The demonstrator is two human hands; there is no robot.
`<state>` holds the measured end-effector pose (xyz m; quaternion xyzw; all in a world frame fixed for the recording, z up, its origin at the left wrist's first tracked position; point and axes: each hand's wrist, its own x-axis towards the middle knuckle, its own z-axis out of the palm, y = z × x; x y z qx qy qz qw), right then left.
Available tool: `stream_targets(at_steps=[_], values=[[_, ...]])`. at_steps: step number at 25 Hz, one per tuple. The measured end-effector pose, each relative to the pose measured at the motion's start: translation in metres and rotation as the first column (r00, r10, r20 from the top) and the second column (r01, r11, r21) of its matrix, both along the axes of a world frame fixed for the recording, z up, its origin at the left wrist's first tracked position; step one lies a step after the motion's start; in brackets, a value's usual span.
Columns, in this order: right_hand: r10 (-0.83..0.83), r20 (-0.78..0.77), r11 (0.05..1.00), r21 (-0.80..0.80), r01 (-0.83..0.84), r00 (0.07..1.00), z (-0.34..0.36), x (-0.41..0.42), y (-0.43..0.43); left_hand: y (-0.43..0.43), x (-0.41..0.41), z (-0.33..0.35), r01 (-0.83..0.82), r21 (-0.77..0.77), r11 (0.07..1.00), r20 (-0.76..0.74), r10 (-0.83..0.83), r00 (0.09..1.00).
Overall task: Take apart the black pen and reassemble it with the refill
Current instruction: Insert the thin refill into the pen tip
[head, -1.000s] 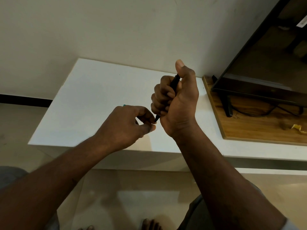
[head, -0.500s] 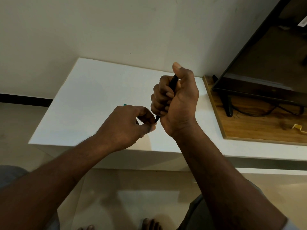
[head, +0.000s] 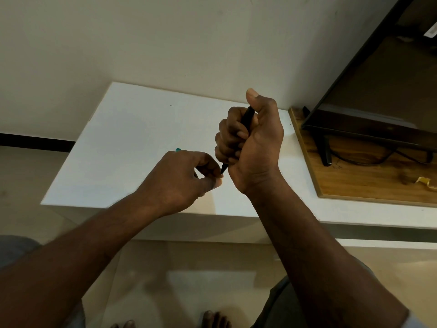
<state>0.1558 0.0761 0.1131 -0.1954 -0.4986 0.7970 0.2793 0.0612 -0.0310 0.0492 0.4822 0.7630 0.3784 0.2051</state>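
My right hand (head: 254,143) is wrapped in a fist around the black pen (head: 247,118), held nearly upright above the white table (head: 132,143), thumb raised beside its top end. The pen's pointed lower end (head: 223,168) sticks out below the fist. My left hand (head: 184,178) pinches at that tip with thumb and forefinger. A small teal piece (head: 177,150) peeks out behind my left knuckles; I cannot tell what it is. The refill is hidden.
A wooden board (head: 369,183) lies on the table at right, carrying a dark TV (head: 378,119) on a black stand with a cable and a yellow scrap (head: 425,182). The wall rises behind. My bare feet (head: 212,320) are on the tiled floor below.
My right thumb has shifted slightly over the pen's top, lowering then lifting again. Both hands stay in the same place, the left still pinching the tip.
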Motion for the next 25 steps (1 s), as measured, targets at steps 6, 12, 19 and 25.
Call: stream_targets(at_steps=[6, 12, 19, 25], values=[[0.003, -0.005, 1.0, 0.012, -0.003, 1.0, -0.0013, 0.0, 0.0001, 0.0003, -0.0007, -0.0016, 0.003, 0.0, 1.0, -0.001, -0.003, 1.0], [0.006, -0.009, 1.0, 0.009, -0.006, 1.0, -0.0025, -0.0001, 0.0004, 0.0004, -0.0013, -0.0026, 0.007, 0.009, 1.0, 0.006, -0.007, 1.0], [0.007, 0.001, 1.0, -0.01, -0.007, 1.0, -0.0027, 0.0002, 0.0011, -0.0001, -0.0012, -0.0028, 0.02, 0.008, 1.0, 0.0, -0.02, 1.0], [0.008, -0.005, 1.0, -0.026, -0.008, 1.0, -0.0022, 0.0004, 0.002, 0.0002, -0.0019, -0.0052, 0.01, 0.02, 1.0, 0.005, -0.01, 1.0]])
